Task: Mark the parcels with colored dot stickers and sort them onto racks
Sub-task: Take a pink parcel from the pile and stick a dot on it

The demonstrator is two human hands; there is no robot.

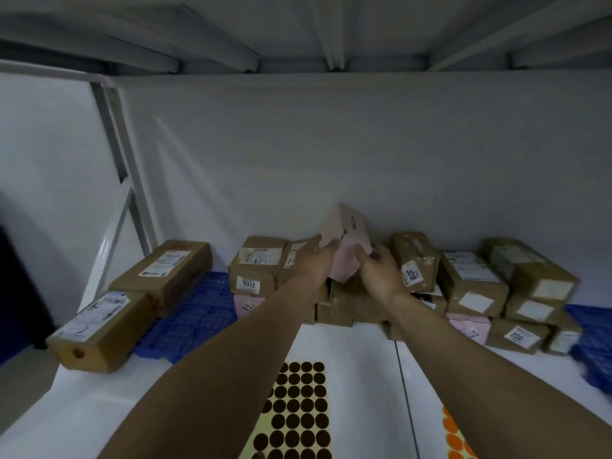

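A pale pink parcel (344,240) is tilted up above the middle of a pile of brown parcels (347,303) at the back of the white table. My left hand (314,260) grips its left side and my right hand (377,270) grips its lower right side. A sheet of black dot stickers (294,412) lies on the table between my forearms. A sheet of orange dot stickers (455,438) shows at the bottom right, partly hidden by my right arm.
Brown boxes with labels 3012 (258,263) and 3018 (414,260) flank the pink parcel. Two long brown boxes (132,299) lie at left on a blue grid mat (195,313). More stacked parcels (516,293) stand at right. A white shelf board (298,34) hangs overhead.
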